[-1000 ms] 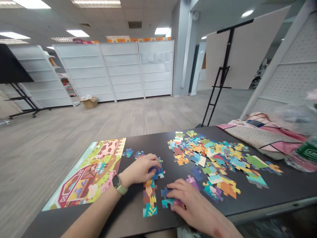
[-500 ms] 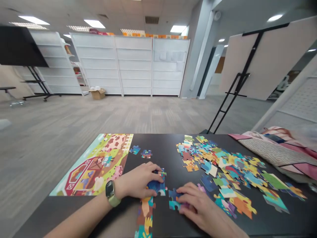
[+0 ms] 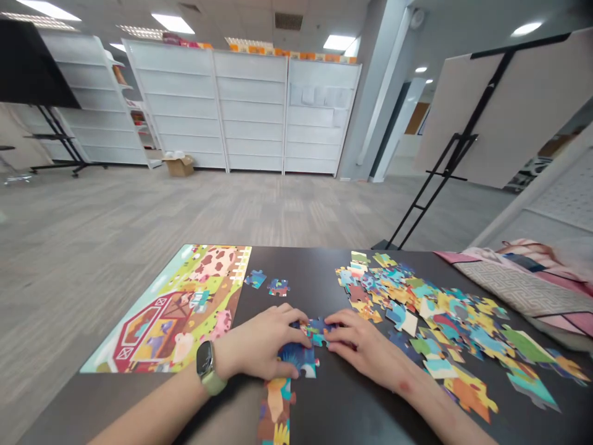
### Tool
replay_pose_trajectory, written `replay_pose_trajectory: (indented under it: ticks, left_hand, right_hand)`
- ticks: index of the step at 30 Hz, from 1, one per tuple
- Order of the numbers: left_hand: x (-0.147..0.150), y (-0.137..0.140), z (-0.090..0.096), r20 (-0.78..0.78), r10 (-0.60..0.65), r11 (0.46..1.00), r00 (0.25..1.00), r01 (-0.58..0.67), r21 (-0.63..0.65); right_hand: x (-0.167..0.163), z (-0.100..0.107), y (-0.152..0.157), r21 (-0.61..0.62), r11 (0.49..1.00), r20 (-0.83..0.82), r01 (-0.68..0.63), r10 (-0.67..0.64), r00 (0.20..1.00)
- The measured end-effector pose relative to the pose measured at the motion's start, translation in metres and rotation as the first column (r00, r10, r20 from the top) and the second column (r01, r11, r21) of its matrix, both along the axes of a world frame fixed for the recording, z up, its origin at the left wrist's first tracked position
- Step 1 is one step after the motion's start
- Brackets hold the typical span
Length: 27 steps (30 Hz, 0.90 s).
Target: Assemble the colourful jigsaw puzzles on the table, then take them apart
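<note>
My left hand lies over a blue block of joined puzzle pieces, its curved fingers and thumb holding the block against the table. Between the fingertips of my right hand is a blue and teal puzzle piece, at the upper right side of that block; whether it is interlocked I cannot tell. A strip of joined pieces with brown and yellow patterns runs down from the block toward me. Two loose blue pieces, one puzzle piece and another puzzle piece, lie beyond my hands.
A farm picture sheet lies on the left of the dark table. A heap of loose puzzle pieces spreads over the right side. Beyond it is a pink and patterned cloth bag. A black stand rises behind the table.
My right hand has moved up and left, bringing the blue piece to the joined block. My left hand stays on the block. The view has shifted slightly.
</note>
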<state>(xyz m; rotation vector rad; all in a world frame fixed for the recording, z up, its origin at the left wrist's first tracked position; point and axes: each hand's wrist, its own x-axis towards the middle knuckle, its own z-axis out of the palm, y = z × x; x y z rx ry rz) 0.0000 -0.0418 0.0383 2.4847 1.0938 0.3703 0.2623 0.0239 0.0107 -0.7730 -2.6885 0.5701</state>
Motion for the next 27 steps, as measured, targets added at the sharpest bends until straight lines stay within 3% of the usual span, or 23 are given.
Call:
replay_pose_trajectory:
  ticks: [10,19,27]
  left_hand:
    - [0.009,-0.004,-0.002,-0.092,0.028,0.999,0.995,-0.026,0.032]
    - [0.012,-0.003,-0.002,-0.084,0.008,0.999,0.996,-0.004,0.038]
    - [0.01,-0.004,-0.002,-0.145,-0.018,0.998,0.989,0.027,0.057]
  right_hand:
    - [0.012,0.001,-0.018,0.079,0.997,0.199,0.0,-0.016,0.98]
    - [0.003,0.006,-0.028,0.014,0.999,0.277,0.045,-0.047,0.96]
    - [0.01,0.006,-0.028,-0.069,0.996,0.24,0.049,-0.031,0.97]
